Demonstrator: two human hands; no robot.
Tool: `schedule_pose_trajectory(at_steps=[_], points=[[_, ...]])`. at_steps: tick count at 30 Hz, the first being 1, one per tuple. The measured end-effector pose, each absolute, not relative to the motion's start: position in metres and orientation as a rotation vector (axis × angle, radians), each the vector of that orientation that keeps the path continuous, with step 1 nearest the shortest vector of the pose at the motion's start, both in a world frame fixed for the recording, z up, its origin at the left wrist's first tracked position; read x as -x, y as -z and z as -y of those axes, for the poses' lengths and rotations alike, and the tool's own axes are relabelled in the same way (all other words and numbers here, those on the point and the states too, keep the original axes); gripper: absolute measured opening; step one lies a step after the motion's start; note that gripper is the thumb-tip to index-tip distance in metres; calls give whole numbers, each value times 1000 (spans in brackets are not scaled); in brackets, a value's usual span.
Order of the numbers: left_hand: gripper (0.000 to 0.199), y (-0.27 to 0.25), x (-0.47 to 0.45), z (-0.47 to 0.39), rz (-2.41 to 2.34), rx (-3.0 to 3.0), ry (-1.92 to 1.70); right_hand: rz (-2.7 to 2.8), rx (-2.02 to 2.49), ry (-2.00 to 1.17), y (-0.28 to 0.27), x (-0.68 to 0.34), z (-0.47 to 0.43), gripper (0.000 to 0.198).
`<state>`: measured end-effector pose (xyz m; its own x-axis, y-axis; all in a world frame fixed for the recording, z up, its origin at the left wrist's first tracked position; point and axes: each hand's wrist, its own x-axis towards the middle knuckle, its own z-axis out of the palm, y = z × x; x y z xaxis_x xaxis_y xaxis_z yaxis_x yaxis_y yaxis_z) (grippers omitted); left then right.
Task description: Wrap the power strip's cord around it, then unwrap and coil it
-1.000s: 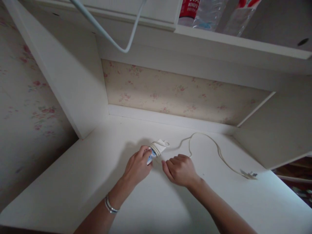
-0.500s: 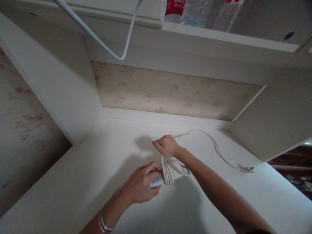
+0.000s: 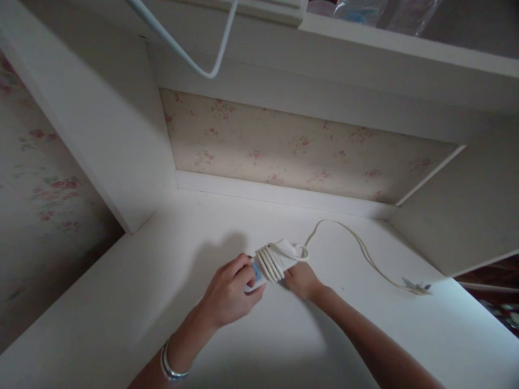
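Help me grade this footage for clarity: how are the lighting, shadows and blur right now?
Head view: dim light, though the desk looks paler toward its right edge; head view: a soft shadow lies beside and beyond the left hand; head view: the plug is too soft for fine detail, while the cord's turns read clearly.

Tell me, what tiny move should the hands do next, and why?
Perhaps bring the right hand up over the power strip for another turn: the cord already loops around it several times, a loose length trails toward the plug, and the left hand grips one end.
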<state>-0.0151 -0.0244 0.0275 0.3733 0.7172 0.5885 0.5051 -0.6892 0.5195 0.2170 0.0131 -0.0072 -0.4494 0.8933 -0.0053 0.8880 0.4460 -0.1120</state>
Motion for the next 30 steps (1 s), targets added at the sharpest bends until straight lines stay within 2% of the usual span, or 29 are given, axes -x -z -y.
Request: schedule_pose_trajectory(at_steps=[4,7,14,18,22,30], points=[[19,-26,14,14,-1431,-2363,-1118,2625,1756,100,-1,-213,25,49],[18,-23,10,10,-1564,-2440,-935,2600,1552,284,-18,-211,42,47],[8,-9,-10,15,-1412,-2641,-649,2519,1055,578,-62,-195,33,37],[10,-4,-17,20,-1220,-2714,-629,2550,949,590,-75,-180,9,42],[6,-9,-18,25,-1017,-2769,-583,2632,1061,511,-83,-170,-16,45],[15,-23,-5,28,-900,-2781,-624,2783,1319,325,-77,-160,-54,53]])
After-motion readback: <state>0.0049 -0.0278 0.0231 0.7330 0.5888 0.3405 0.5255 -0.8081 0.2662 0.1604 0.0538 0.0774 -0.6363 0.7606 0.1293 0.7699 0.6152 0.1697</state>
